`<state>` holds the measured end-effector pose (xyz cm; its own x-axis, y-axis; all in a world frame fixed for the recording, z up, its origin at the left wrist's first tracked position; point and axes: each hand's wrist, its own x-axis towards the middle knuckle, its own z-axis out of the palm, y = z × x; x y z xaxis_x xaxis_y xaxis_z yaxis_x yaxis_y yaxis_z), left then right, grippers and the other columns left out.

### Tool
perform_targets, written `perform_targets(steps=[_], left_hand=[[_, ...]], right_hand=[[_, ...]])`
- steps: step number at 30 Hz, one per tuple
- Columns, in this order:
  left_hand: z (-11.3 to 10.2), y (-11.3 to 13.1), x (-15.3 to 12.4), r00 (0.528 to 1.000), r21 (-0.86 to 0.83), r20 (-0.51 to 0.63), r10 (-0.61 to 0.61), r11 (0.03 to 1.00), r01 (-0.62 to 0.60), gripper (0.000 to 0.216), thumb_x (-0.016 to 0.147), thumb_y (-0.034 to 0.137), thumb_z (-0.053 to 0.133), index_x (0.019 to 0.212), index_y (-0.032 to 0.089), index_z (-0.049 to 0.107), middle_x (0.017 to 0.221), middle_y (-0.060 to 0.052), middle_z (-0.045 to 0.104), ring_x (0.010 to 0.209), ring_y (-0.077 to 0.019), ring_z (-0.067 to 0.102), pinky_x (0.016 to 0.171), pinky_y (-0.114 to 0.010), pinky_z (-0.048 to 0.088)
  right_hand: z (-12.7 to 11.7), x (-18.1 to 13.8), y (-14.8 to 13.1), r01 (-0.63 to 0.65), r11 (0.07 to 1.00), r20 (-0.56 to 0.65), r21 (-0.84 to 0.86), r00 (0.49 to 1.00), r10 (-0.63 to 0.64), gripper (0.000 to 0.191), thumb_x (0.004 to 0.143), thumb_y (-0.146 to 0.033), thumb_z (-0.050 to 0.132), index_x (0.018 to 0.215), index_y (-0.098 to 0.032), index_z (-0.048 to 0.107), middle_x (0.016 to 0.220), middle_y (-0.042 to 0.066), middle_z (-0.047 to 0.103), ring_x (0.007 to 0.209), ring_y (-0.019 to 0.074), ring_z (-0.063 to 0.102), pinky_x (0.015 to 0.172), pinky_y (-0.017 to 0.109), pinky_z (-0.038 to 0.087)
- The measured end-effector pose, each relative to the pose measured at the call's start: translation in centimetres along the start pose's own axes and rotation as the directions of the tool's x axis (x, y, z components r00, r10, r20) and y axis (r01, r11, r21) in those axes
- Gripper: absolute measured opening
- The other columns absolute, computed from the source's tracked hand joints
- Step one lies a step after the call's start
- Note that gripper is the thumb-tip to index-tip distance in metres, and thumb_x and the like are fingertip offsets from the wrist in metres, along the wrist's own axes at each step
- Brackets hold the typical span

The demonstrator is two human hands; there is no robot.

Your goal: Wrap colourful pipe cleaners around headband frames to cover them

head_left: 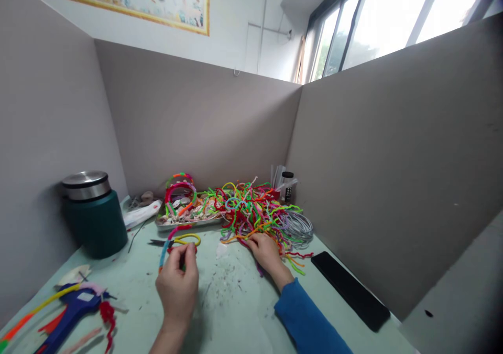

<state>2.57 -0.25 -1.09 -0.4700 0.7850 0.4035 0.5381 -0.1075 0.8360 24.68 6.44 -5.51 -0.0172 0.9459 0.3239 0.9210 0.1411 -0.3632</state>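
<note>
My left hand point(178, 280) is closed on a curved band wrapped in colours point(164, 251), whose blue and pink length arcs up from my fingers. Behind it lie scissors point(188, 239) with yellow handles, blades pointing left. My right hand point(265, 250) reaches to the front edge of a tangled heap of bright pipe cleaners point(251, 207). Its fingers are pressed together among the strands; which strand they pinch, if any, is hidden. A metal tray point(192, 223) left of the heap holds small pieces and finished-looking multicoloured rings point(181, 192).
A green flask point(96, 223) stands at left, with a blue glue gun point(76, 309) and a yellow-orange wrapped strip point(37, 308) in front. To the right are a coil of grey wire point(298, 229), a black phone-like slab point(349, 290) and a black-capped bottle point(288, 186). Grey partitions point(196, 118) surround the table.
</note>
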Motion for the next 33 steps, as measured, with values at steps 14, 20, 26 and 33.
perform_targets(steps=[14, 20, 26, 33], left_hand=[[2.4, -1.0, -0.9, 0.854, 0.184, 0.520, -0.001, 0.977, -0.111, 0.021, 0.081, 0.029, 0.046, 0.071, 0.019, 0.062, 0.066, -0.001, 0.066, 0.062, -0.0144, 0.057, 0.058, -0.023, 0.031], [2.4, -0.9, -0.9, 0.863, 0.179, 0.506, -0.011, 0.979, -0.093, 0.021, 0.080, 0.029, 0.047, 0.071, 0.018, 0.063, 0.067, -0.002, 0.066, 0.063, -0.0146, 0.056, 0.058, -0.024, 0.030], [2.4, -1.0, -0.8, 0.868, 0.182, 0.497, -0.009, 0.979, -0.095, 0.023, 0.081, 0.031, 0.046, 0.071, 0.019, 0.063, 0.068, -0.003, 0.067, 0.064, -0.0153, 0.056, 0.059, -0.024, 0.031], [2.7, -1.3, -0.7, 0.877, 0.196, 0.480, -0.024, 0.977, -0.081, 0.019, 0.080, 0.028, 0.048, 0.070, 0.020, 0.062, 0.066, -0.001, 0.066, 0.064, -0.0140, 0.057, 0.059, -0.023, 0.030]], right_hand=[[0.7, -0.2, 0.7, -0.071, 0.960, -0.049, -0.272, 0.997, 0.060, 0.014, 0.081, -0.024, 0.055, 0.093, -0.019, 0.062, 0.102, 0.010, 0.061, 0.099, 0.0251, 0.047, 0.079, 0.032, 0.031], [-0.2, 0.0, 0.1, -0.032, 0.962, 0.028, -0.273, 0.999, 0.041, 0.014, 0.082, -0.020, 0.050, 0.090, -0.018, 0.061, 0.095, 0.011, 0.062, 0.095, 0.0246, 0.049, 0.078, 0.033, 0.029], [-0.8, 0.0, 0.1, -0.080, 0.993, -0.090, -0.089, 0.993, 0.072, 0.011, 0.077, -0.022, 0.053, 0.084, -0.017, 0.060, 0.081, 0.006, 0.059, 0.080, 0.0187, 0.052, 0.068, 0.025, 0.031], [-0.2, 1.1, 1.7, -0.021, 0.913, -0.307, 0.408, 0.938, 0.160, 0.019, 0.075, -0.026, 0.049, 0.087, -0.018, 0.061, 0.081, 0.004, 0.062, 0.075, 0.0188, 0.056, 0.068, 0.027, 0.040]])
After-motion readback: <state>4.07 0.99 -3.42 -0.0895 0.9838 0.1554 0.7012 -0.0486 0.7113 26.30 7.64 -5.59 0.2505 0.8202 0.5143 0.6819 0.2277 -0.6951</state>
